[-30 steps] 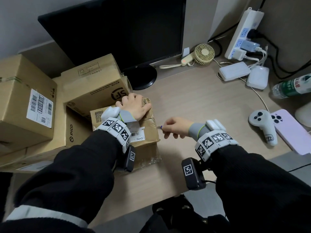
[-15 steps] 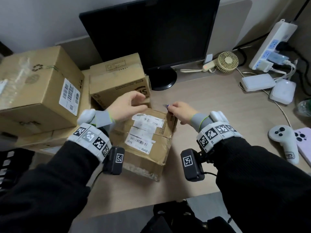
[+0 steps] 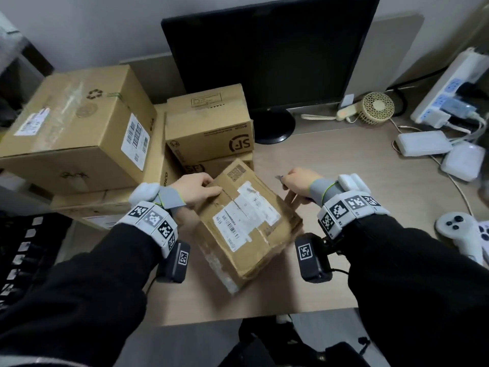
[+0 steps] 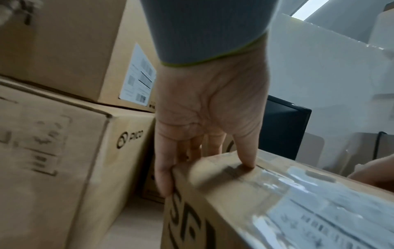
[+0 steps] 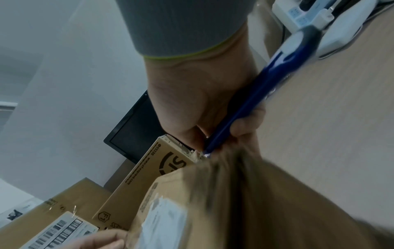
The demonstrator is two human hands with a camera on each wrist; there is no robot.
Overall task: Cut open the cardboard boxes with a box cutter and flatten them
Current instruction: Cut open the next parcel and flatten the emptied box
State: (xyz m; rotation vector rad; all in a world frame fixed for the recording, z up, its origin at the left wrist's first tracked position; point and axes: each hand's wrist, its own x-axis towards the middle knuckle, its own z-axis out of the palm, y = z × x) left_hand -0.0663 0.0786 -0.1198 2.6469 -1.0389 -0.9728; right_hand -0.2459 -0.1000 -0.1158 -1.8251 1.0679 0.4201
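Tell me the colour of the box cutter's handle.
Dark blue, clearest in the right wrist view, where the right hand grips the box cutter.

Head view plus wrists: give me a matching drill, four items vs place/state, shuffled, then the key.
Column 1
1. box cutter
2. small labelled box
3. monitor
4. white game controller

Column 2
A. on the desk at the far right edge
B. standing at the back of the desk, screen dark
C. gripped in the right hand
D. tilted, held by the left hand at one corner

Pairs: 1-C, 2-D, 3-B, 4-A
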